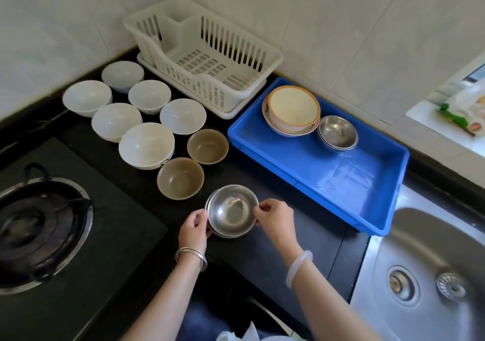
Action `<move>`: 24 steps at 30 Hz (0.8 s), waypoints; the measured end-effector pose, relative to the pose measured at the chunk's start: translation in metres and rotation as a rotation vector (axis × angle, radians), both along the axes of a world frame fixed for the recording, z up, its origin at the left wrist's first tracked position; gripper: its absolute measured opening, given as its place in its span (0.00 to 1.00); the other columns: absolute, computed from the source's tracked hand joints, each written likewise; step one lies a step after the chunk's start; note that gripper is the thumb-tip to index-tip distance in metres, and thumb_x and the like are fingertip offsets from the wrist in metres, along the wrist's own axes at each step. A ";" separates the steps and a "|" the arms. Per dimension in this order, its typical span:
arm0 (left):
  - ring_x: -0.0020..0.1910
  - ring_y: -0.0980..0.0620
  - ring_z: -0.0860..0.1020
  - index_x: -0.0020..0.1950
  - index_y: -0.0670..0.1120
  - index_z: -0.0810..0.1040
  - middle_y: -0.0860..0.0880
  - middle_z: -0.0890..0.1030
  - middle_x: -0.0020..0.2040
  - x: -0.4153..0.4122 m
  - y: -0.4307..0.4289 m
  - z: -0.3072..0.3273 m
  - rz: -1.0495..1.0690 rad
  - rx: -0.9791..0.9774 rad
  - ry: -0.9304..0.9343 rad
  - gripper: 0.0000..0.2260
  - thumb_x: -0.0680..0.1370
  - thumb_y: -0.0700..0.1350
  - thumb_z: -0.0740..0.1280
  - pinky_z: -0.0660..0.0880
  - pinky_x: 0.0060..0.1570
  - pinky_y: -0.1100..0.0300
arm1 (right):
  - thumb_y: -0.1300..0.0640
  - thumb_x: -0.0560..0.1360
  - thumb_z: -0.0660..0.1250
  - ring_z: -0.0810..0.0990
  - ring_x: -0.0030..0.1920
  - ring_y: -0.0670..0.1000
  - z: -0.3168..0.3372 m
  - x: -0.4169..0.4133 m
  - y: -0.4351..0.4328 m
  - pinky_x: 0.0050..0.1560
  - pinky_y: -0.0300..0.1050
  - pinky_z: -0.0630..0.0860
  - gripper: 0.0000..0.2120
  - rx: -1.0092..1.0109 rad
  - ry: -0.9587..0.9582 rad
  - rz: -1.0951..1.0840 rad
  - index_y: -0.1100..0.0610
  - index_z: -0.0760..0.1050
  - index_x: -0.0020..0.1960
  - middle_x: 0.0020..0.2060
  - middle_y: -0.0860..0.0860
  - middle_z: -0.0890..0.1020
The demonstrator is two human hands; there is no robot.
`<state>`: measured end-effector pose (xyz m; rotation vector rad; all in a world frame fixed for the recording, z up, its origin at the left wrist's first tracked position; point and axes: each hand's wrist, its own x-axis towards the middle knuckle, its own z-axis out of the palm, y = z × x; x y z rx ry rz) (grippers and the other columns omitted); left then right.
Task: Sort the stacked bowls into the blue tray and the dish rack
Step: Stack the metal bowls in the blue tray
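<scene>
Though unlifted, steel bowls (232,210) between both hands (194,226).

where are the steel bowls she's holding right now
In the head view, the stacked steel bowls sit low and centre on the black counter, gripped between the left hand and right hand, just below the nearer brown bowl.

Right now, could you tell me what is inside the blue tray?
The blue tray holds orange-rimmed bowls and steel bowls, each nested. How many lie beneath is hidden.
</scene>
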<state>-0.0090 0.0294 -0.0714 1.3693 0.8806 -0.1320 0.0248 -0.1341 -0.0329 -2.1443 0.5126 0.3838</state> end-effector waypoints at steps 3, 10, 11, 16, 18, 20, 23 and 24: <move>0.49 0.47 0.79 0.54 0.42 0.78 0.42 0.80 0.51 0.000 0.003 0.000 -0.042 0.010 0.004 0.08 0.76 0.38 0.65 0.77 0.48 0.55 | 0.56 0.72 0.68 0.81 0.32 0.44 -0.007 -0.003 0.001 0.32 0.34 0.73 0.05 0.007 -0.002 -0.016 0.52 0.77 0.37 0.30 0.48 0.82; 0.49 0.47 0.79 0.54 0.44 0.77 0.43 0.80 0.50 0.008 0.008 0.006 -0.089 -0.048 0.026 0.10 0.75 0.35 0.65 0.77 0.46 0.56 | 0.54 0.75 0.68 0.84 0.43 0.49 -0.020 -0.003 -0.004 0.38 0.38 0.81 0.11 0.301 0.173 -0.133 0.51 0.76 0.57 0.46 0.49 0.83; 0.50 0.47 0.79 0.56 0.43 0.77 0.43 0.80 0.51 0.010 0.009 0.007 -0.093 -0.053 0.030 0.11 0.75 0.35 0.65 0.77 0.46 0.56 | 0.55 0.76 0.67 0.84 0.43 0.50 -0.021 -0.003 -0.004 0.38 0.40 0.82 0.11 0.387 0.216 -0.158 0.52 0.77 0.58 0.47 0.50 0.83; 0.45 0.53 0.79 0.52 0.47 0.77 0.47 0.80 0.48 0.024 0.005 0.019 -0.139 -0.089 0.011 0.09 0.75 0.36 0.66 0.76 0.39 0.62 | 0.58 0.77 0.66 0.85 0.45 0.51 -0.019 -0.002 -0.011 0.42 0.43 0.83 0.10 0.491 0.191 -0.234 0.56 0.79 0.58 0.46 0.52 0.85; 0.45 0.55 0.79 0.52 0.47 0.77 0.48 0.80 0.46 0.035 -0.001 0.028 -0.163 -0.111 -0.015 0.09 0.74 0.36 0.66 0.76 0.38 0.63 | 0.58 0.76 0.67 0.86 0.44 0.50 -0.012 0.002 -0.019 0.42 0.43 0.83 0.10 0.522 0.140 -0.267 0.55 0.79 0.57 0.46 0.53 0.85; 0.45 0.55 0.79 0.48 0.46 0.77 0.50 0.81 0.45 0.049 -0.012 0.040 -0.195 -0.120 -0.042 0.06 0.74 0.36 0.66 0.77 0.37 0.64 | 0.59 0.76 0.67 0.86 0.43 0.50 -0.001 0.007 -0.030 0.41 0.42 0.82 0.09 0.556 0.083 -0.311 0.56 0.80 0.56 0.45 0.54 0.86; 0.42 0.56 0.80 0.43 0.48 0.77 0.51 0.81 0.42 0.075 -0.035 0.058 -0.246 -0.140 -0.109 0.08 0.74 0.35 0.66 0.77 0.32 0.69 | 0.60 0.76 0.67 0.86 0.42 0.51 0.017 0.023 -0.051 0.39 0.40 0.81 0.08 0.574 -0.002 -0.397 0.58 0.80 0.54 0.43 0.55 0.86; 0.42 0.56 0.80 0.42 0.49 0.77 0.51 0.81 0.41 0.084 -0.044 0.065 -0.266 -0.147 -0.126 0.09 0.74 0.35 0.66 0.77 0.32 0.69 | 0.60 0.76 0.66 0.86 0.40 0.50 0.023 0.029 -0.059 0.37 0.39 0.81 0.08 0.583 -0.023 -0.426 0.58 0.79 0.54 0.43 0.55 0.85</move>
